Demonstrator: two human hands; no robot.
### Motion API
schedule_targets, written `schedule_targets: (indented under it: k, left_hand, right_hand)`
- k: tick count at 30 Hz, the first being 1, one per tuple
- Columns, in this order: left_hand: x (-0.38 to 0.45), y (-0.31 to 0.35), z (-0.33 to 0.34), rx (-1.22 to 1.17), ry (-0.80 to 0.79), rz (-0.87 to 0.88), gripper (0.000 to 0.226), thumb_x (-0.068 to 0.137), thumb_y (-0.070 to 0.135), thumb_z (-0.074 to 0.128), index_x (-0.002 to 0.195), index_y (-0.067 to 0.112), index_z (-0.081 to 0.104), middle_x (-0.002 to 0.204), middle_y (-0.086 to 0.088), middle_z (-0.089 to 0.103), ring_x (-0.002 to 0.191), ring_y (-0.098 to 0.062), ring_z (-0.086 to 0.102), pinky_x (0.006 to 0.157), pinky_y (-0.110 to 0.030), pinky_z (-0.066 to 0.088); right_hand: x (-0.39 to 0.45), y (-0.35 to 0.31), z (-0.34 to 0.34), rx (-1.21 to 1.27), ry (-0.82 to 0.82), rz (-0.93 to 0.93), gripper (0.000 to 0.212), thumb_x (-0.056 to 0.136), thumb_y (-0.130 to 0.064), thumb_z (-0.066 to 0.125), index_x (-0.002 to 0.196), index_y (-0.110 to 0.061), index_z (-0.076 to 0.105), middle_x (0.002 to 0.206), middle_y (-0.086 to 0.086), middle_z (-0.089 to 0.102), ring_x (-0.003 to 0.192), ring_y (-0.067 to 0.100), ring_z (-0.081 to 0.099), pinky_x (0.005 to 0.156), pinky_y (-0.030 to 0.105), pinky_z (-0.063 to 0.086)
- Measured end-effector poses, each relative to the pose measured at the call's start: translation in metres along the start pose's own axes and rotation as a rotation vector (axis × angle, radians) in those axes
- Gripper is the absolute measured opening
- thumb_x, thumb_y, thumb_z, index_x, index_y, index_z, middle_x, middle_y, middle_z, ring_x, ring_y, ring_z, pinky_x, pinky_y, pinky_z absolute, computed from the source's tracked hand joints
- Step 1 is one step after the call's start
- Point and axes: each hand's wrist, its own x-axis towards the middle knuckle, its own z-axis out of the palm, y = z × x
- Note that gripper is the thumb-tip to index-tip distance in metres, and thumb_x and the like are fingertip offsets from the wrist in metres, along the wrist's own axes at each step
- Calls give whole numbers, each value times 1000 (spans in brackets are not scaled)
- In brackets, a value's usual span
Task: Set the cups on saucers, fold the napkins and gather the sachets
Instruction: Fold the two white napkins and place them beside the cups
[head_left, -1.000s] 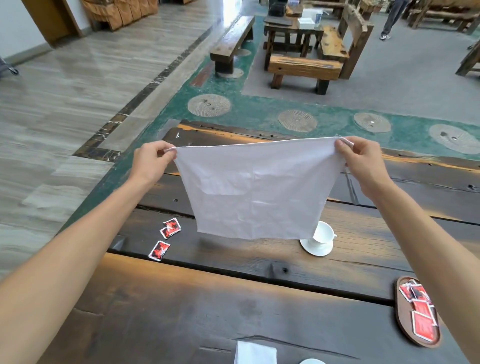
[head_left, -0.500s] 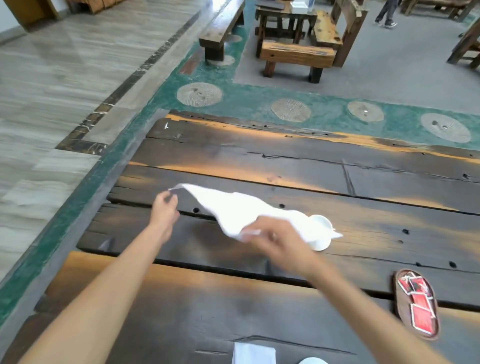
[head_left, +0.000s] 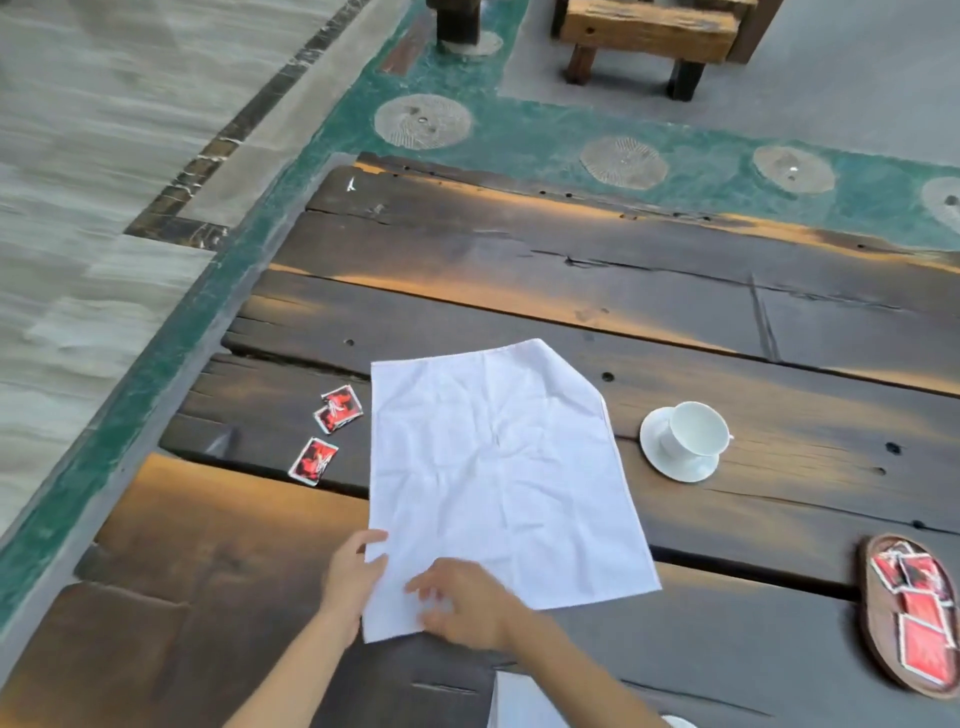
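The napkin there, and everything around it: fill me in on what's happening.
A person is folding a white napkin spread flat on the dark wooden table. Both hands are at its near left corner: the left hand at the edge, the right hand on the cloth. Its far right corner is already turned in. Three red sachets lie loose to the left, more sit in a wooden dish on the right, and one cup already stands on a saucer.

left hand (head_left: 352, 576) fingers extended forward, right hand (head_left: 464, 603) blurred, fingers spread leftward, hands close together
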Motion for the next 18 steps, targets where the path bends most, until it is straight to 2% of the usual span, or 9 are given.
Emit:
schedule_targets:
  k: [2,4,7,10,13,16,18]
  left_hand:
    - [8,-8,-14,211,56,71,23,91,2,55,99,21,66,118,-3,64,115,-27,55,99,-38,45]
    - [17,-14,-24,320,75,125,22,93,5,53,98,22,66,114,-1,65,115,-25,54,101,-38,43]
    - [27,-14,-29,432,63,190,21,93,8,57,96,28,64,109,2,59,105,-19,57,88,-27,46]
    - [39,-2,-29,557,74,189,22,90,12,58,91,33,62,108,0,48,90,-13,53,72,-23,46]
    - [66,31,-29,587,75,326,24,88,8,57,86,30,65,99,0,43,86,-14,50,69,-25,42]
    - [111,81,-26,602,110,494,22,87,2,56,95,17,70,97,-7,54,96,-23,52,77,-26,33]
    - [144,115,-24,604,143,545,24,88,3,56,105,12,71,100,-12,60,99,-27,55,79,-29,35]
  right_hand:
    - [-2,31,-17,-61,131,94,35,92,-22,51,125,-23,61,125,3,58,120,22,51,105,35,37]
    - [-13,71,-37,-254,267,245,38,92,-24,47,128,-29,56,133,-2,49,126,22,43,101,35,34]
    - [-42,120,-51,-360,297,426,44,89,-44,53,131,-31,46,127,-2,43,122,21,44,95,34,36]
    - [-62,147,-51,-412,223,382,47,87,-57,51,124,-30,47,118,-7,45,115,17,47,88,31,37]
    - [-55,153,-71,-349,222,317,39,86,-58,51,113,-30,55,107,-12,50,106,13,52,83,29,40]
    - [-26,158,-123,-225,434,341,25,90,-46,57,100,-24,63,93,-7,59,91,18,58,74,28,42]
    - [5,161,-166,-126,562,366,19,92,-34,58,103,-20,64,94,-2,62,91,22,59,74,28,40]
